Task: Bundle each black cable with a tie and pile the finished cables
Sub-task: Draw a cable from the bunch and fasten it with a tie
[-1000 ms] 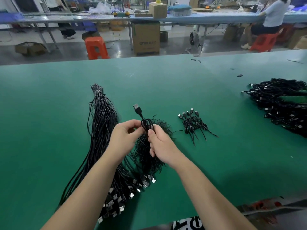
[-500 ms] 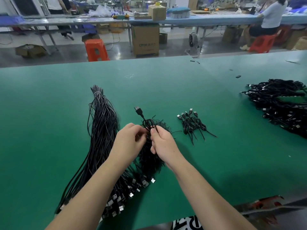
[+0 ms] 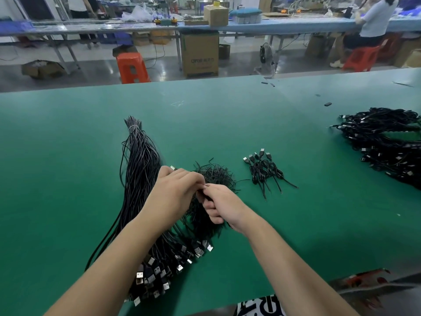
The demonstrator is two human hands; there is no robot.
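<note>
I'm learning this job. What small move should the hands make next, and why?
Probably finish twisting the tie, then set the cable on the small pile to the right. Both hands, left hand and right hand, meet fingertip to fingertip over the heap of ties, pinching something black; the coil itself is hidden, so the twist looks unfinished.

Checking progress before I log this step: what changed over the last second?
The left hand closed over the coiled cable, so its USB plug, earlier sticking up, now barely peeks out behind the fingers. The right hand kept pinching at the same spot. The loose cable bundle, tie pile and small finished row stayed put.
</note>
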